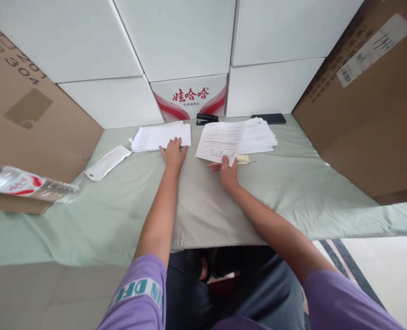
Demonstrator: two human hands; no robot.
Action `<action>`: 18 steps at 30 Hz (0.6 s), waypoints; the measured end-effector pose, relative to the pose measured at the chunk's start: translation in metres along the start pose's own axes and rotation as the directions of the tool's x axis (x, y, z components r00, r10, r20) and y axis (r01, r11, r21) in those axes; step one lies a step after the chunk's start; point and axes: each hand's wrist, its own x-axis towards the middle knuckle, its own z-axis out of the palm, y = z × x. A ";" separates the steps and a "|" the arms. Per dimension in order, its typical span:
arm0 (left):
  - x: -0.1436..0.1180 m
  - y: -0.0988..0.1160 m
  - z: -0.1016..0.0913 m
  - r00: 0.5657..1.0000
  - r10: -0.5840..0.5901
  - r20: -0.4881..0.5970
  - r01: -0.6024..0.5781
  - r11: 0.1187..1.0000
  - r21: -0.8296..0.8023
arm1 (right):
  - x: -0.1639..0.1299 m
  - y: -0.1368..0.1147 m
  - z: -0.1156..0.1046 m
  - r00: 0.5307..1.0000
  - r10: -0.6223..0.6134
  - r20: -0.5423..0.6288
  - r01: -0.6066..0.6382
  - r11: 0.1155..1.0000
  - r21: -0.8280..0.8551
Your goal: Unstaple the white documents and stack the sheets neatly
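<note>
My left hand [173, 153] flat, fingers spread on the left paper stack [162, 136]; my right hand [227, 173] pinching the top printed sheet [220, 141].

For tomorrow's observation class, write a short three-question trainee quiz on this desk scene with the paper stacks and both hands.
1. True or false: the left hand rests flat on the left paper stack.
2. What does the right hand grip?
A. stapler
B. printed sheet
C. phone
3. Fill in: a plastic ____ lies at the far left.

Key: 1 true; 2 B; 3 bottle.
</note>
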 end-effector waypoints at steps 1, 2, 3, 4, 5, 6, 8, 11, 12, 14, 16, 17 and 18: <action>0.001 0.000 -0.001 1.000 -0.010 -0.007 0.010 1.000 -0.009 | 0.000 0.000 0.000 1.000 0.003 0.002 -0.003 1.000 0.001; 0.002 0.000 -0.002 1.000 -0.020 -0.018 0.020 1.000 -0.023 | 0.001 0.001 0.000 1.000 0.009 0.003 -0.009 1.000 0.004; 0.002 -0.001 -0.003 0.999 -0.030 -0.032 0.028 0.999 -0.041 | 0.001 0.001 0.000 1.000 0.016 0.001 -0.016 1.000 0.007; 0.002 -0.001 -0.003 0.998 -0.039 -0.049 0.036 0.997 -0.062 | 0.001 0.001 0.000 1.000 0.022 0.000 -0.022 1.000 0.011; 0.003 -0.001 -0.003 0.997 -0.048 -0.066 0.043 0.996 -0.082 | 0.001 0.001 0.000 1.000 0.027 0.001 -0.027 1.000 0.013; 0.003 -0.001 -0.004 0.995 -0.060 -0.083 0.052 0.994 -0.100 | 0.001 0.001 0.000 1.000 0.030 0.002 -0.030 0.999 0.013; 0.004 -0.003 -0.004 0.990 -0.082 -0.112 0.067 0.989 -0.130 | 0.001 0.001 -0.001 0.999 0.035 0.004 -0.035 0.999 0.011; 0.004 -0.007 -0.004 0.987 -0.086 -0.135 0.061 0.981 -0.185 | 0.001 0.000 -0.001 0.999 0.040 0.005 -0.040 0.999 0.011; 0.004 -0.008 -0.004 0.987 -0.078 -0.142 0.046 0.976 -0.214 | 0.001 -0.001 -0.002 0.999 0.041 0.004 -0.041 0.999 0.011; 0.003 -0.008 -0.003 0.986 -0.046 -0.161 -0.006 0.950 -0.313 | 0.002 -0.003 -0.003 0.999 0.046 0.005 -0.046 0.999 0.014; 0.003 -0.006 -0.002 0.984 -0.023 -0.179 -0.072 0.859 -0.507 | 0.003 -0.004 -0.004 0.999 0.051 0.009 -0.052 0.998 0.035; 0.003 -0.004 -0.002 0.984 -0.030 -0.174 -0.088 0.772 -0.630 | 0.003 -0.005 -0.004 0.999 0.052 0.014 -0.053 0.997 0.052; 0.003 -0.001 -0.003 0.988 -0.043 -0.147 -0.082 0.662 -0.745 | 0.004 -0.006 -0.004 0.998 0.053 0.019 -0.054 0.996 0.070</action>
